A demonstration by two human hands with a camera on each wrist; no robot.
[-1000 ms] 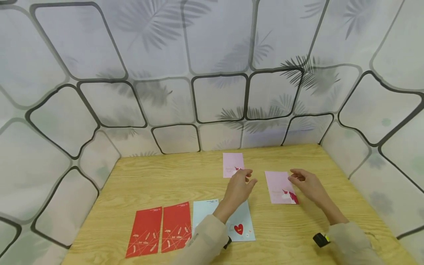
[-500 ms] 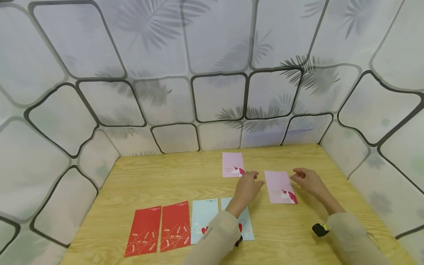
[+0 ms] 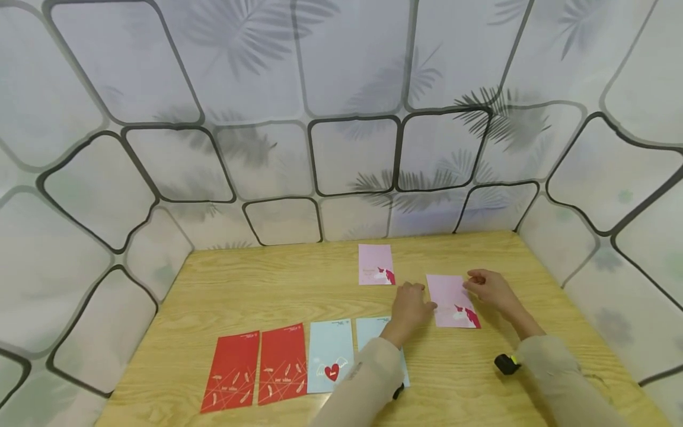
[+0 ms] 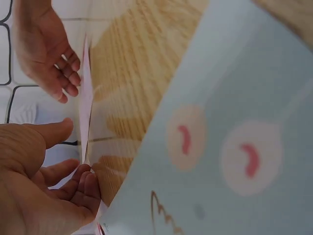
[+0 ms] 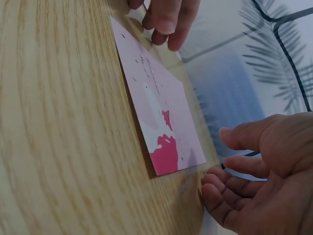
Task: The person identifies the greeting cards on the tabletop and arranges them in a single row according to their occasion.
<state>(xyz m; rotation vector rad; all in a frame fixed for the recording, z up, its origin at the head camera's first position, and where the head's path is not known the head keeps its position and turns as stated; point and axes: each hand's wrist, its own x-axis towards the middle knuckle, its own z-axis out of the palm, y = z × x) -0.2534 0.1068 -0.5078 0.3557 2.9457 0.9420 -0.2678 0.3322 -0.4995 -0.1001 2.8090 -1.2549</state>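
A pink card [image 3: 449, 301] with a white-and-crimson unicorn lies flat on the wooden table, between my two hands. At its left edge is my left hand [image 3: 412, 311], fingers loosely bent and thumb toward the card. My right hand [image 3: 493, 290] hovers by the upper right edge with relaxed, curved fingers. In the right wrist view, the right fingertips [image 5: 215, 191] are close beside the card's short edge [image 5: 178, 164], not pinching it. Seen nearly edge-on in the left wrist view, the pink card [image 4: 86, 103] has the left fingertips [image 4: 87, 183] right at its near end.
Another pink unicorn card [image 3: 375, 264] lies farther back. Two red cards [image 3: 230, 370] form a row at the front left with two light blue cards [image 3: 331, 356], the rightmost partly hidden under the left sleeve [image 3: 368, 379]. A patterned curtain [image 3: 352, 157] encloses the table [image 3: 256, 284].
My left hand has moved right, away from the farther pink card, to the left edge of the nearer one. The right hand has shifted only slightly.
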